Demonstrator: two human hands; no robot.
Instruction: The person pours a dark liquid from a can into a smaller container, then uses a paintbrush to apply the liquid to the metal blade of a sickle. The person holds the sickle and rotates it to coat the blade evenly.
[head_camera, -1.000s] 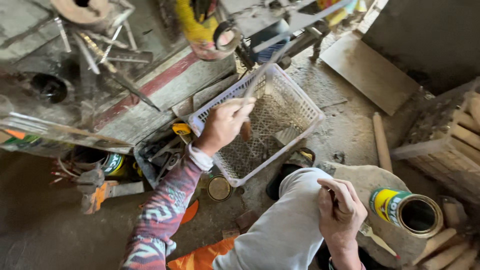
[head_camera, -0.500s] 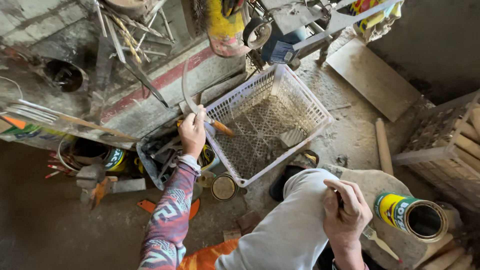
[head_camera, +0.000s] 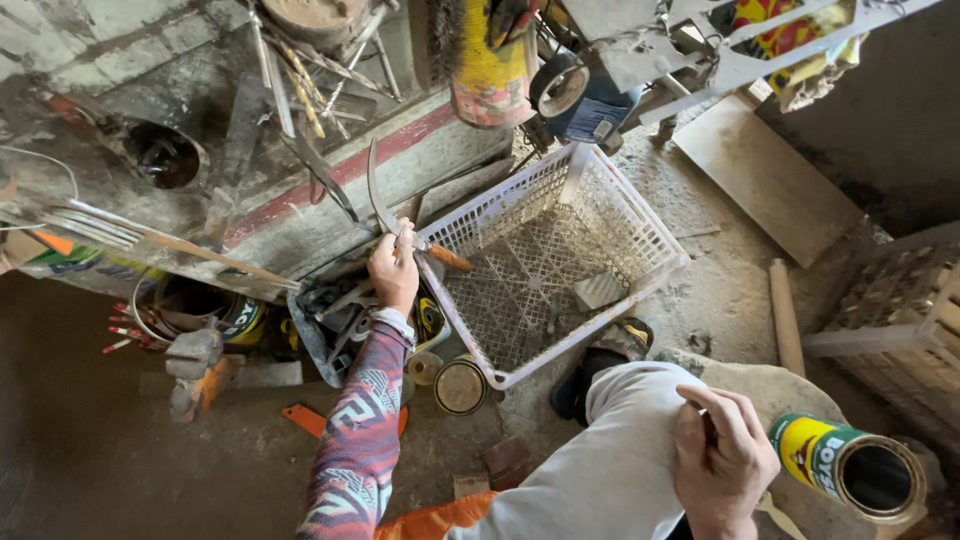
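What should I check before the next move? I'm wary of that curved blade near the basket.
1. Left hand grips the curved metal blade with wooden handle: ok.
2. Blade tip points up, away from the body: ok.
3. White plastic lattice basket lies tilted against the ledge: not ok.
4. Right hand rests on the grey trouser knee, away from the blade: ok.
5. Yellow-labelled open can steady: cannot tell.

Two bare hands were counted, the left hand (head_camera: 393, 272) and the right hand (head_camera: 722, 458); one white plastic lattice basket (head_camera: 640, 215), one curved metal blade with an orange handle (head_camera: 385, 212), one yellow-and-green open tin can (head_camera: 850, 466) and one pale wooden dowel (head_camera: 784, 313) were seen
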